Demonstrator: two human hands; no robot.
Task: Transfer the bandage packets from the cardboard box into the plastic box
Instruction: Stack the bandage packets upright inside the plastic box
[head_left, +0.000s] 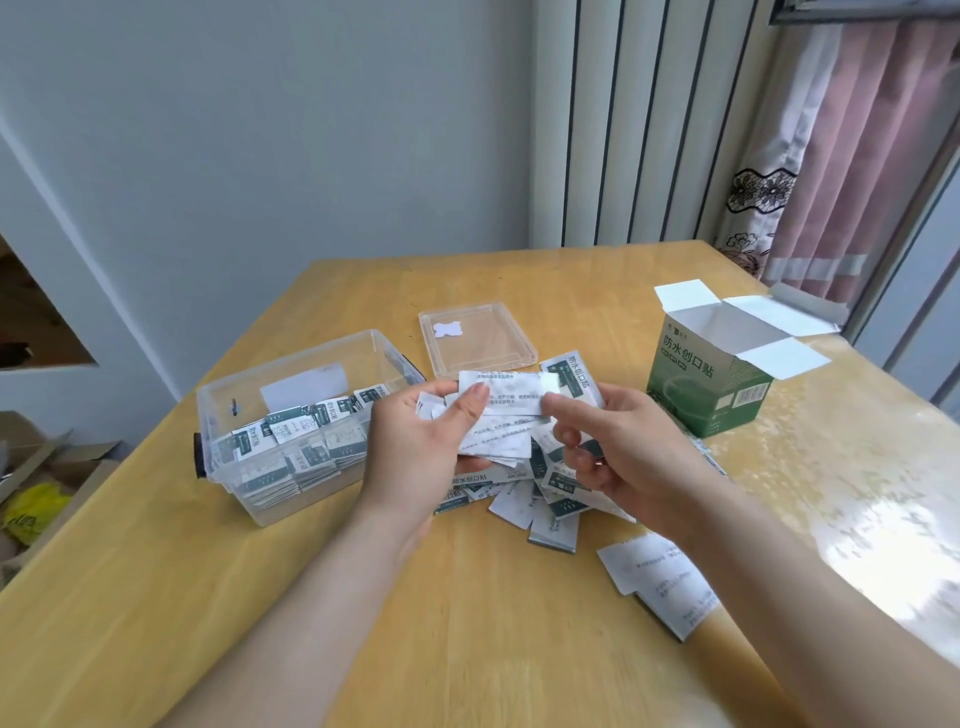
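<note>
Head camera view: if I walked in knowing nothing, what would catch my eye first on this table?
Probably the two bare hands at the centre: the left hand and right hand hold a fanned stack of white bandage packets above a loose pile of green-and-white packets. To the left sits a clear plastic box packed with packets; to the right stands an open green cardboard box.

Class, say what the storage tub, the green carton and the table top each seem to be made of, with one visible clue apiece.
Storage tub: clear glossy plastic, since the packets show through its walls.
Green carton: printed cardboard, with plain white folded flaps.
Table top: probably varnished wood or laminate, pale yellow-brown and reflecting window light.
</note>
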